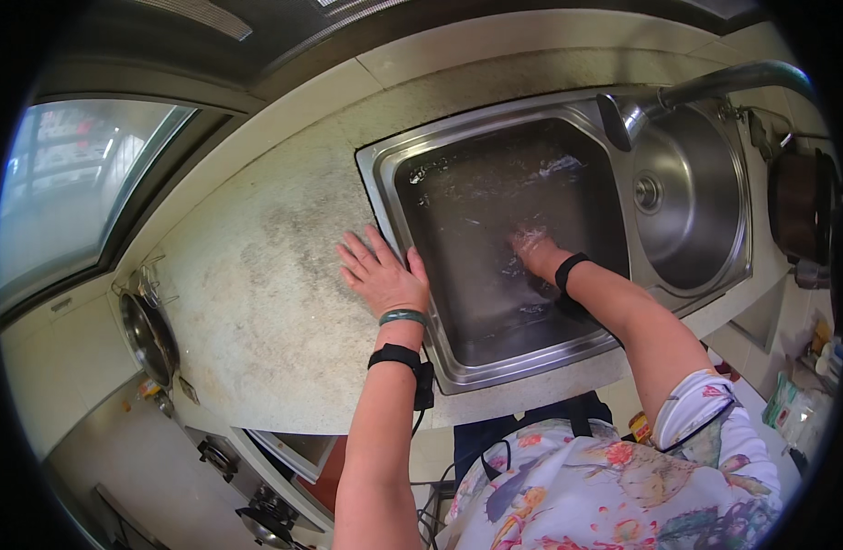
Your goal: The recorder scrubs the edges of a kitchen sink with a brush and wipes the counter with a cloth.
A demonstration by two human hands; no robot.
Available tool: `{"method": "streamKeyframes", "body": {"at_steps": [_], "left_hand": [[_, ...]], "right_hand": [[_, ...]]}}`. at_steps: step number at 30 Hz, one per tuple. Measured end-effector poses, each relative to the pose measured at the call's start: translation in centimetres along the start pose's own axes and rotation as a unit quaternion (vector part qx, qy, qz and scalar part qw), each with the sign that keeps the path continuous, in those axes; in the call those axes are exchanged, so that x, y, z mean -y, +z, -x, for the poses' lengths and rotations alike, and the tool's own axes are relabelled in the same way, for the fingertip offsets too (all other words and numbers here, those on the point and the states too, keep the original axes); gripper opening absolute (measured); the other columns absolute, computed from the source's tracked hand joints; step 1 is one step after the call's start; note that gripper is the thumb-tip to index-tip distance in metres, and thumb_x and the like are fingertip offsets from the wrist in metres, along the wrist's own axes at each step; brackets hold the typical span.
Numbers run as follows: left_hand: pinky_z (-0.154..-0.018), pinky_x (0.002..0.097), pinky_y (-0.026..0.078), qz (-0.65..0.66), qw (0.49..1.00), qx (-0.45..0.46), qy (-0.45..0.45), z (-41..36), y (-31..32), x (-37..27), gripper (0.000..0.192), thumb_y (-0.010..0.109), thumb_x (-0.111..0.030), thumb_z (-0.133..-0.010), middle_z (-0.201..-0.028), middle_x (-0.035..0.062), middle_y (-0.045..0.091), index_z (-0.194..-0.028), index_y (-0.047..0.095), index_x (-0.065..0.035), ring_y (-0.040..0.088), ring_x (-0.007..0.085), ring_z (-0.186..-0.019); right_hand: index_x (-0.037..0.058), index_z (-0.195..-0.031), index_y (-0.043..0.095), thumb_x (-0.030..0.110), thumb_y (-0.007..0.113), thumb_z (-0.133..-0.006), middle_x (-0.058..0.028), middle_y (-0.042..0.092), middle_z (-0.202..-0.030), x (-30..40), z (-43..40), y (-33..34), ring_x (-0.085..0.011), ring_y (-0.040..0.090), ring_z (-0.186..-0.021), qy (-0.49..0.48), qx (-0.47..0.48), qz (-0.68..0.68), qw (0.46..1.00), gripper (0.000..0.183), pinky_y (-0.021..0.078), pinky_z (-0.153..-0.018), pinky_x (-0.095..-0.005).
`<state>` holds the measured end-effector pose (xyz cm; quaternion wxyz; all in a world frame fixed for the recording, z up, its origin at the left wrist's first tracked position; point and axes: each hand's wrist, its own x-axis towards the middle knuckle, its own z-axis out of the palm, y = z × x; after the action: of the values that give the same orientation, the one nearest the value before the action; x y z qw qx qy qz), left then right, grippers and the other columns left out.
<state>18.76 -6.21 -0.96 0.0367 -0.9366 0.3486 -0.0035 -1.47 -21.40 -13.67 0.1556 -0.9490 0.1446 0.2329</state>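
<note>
My left hand (387, 275) lies with its fingers spread on the pale stone-look countertop (277, 275), and its thumb reaches over the left rim of the stainless steel sink. A green bangle (402, 316) circles that wrist, with a black strap below it. Murky, rippling water (490, 199) stands in the large square basin (531, 371). My right hand (535, 251) is dipped into this water near the middle of the basin. Its fingers are under the surface, so whether they hold anything is hidden. A black band (570, 269) is around the right wrist, above the water.
A metal faucet (628, 120) arches in from the upper right, its head over the divider. Right of it is a smaller round basin (700, 206) with a drain (647, 192). A dark pan (149, 338) leans at the counter's left end. A drawer (301, 454) stands partly out below the counter.
</note>
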Motion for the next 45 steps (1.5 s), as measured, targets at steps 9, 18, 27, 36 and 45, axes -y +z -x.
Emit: {"method": "streamKeyframes", "body": {"at_steps": [9,18,27,36,45], "left_hand": [[-0.105,0.0499,0.018,-0.005,1.000,-0.015,0.004,0.0,0.0,-0.2,0.071,0.052,-0.040,-0.082,-0.144,0.0236,0.020,-0.137,0.027,-0.0025,0.018,0.0408,-0.133],[-0.105,0.0497,0.019,0.000,1.000,-0.025,0.005,-0.1,0.3,-0.3,0.071,0.052,-0.041,-0.082,-0.143,0.0233,0.021,-0.137,0.028,-0.0034,0.019,0.0411,-0.132],[-0.105,0.0497,0.018,0.006,1.000,-0.018,0.004,-0.1,-0.1,-0.4,0.071,0.052,-0.041,-0.082,-0.144,0.0230,0.020,-0.138,0.028,-0.0039,0.018,0.0410,-0.133],[-0.106,0.0497,0.016,0.008,1.000,-0.012,0.000,0.0,-0.1,-0.1,0.072,0.052,-0.040,-0.082,-0.144,0.0233,0.018,-0.138,0.027,-0.0036,0.016,0.0410,-0.133],[-0.105,0.0509,0.017,0.004,1.000,-0.022,0.006,0.0,0.2,-0.1,0.073,0.052,-0.040,-0.082,-0.144,0.0235,0.018,-0.139,0.025,-0.0029,0.016,0.0413,-0.133]], "right_hand": [[0.0059,-0.123,0.049,0.003,0.049,-0.083,-0.0168,0.049,-0.127,-0.2,-1.5,1.0,-0.0292,0.049,-0.116,0.013,0.012,-0.064,0.998,0.041,0.0430,-0.093,-0.0384],[0.0027,-0.097,0.066,0.000,0.057,-0.073,-0.0132,0.064,-0.103,-0.2,-3.7,-3.2,-0.0292,0.061,-0.098,0.028,0.109,-0.039,0.993,0.025,0.0492,-0.081,-0.0376],[0.0029,-0.102,0.064,0.003,0.055,-0.076,-0.0158,0.061,-0.107,-0.3,-2.8,-2.8,-0.0300,0.058,-0.103,0.026,0.111,-0.038,0.993,0.028,0.0473,-0.086,-0.0370],[0.0045,-0.088,0.068,0.005,0.054,-0.076,-0.0149,0.066,-0.094,1.0,-3.0,-3.2,-0.0300,0.064,-0.090,-0.004,0.137,-0.008,0.991,0.019,0.0511,-0.076,-0.0379],[0.0049,-0.087,0.067,0.004,0.054,-0.073,-0.0174,0.065,-0.091,1.7,-1.7,-2.7,-0.0333,0.063,-0.087,-0.047,0.092,-0.078,0.992,0.019,0.0509,-0.075,-0.0421]]}}
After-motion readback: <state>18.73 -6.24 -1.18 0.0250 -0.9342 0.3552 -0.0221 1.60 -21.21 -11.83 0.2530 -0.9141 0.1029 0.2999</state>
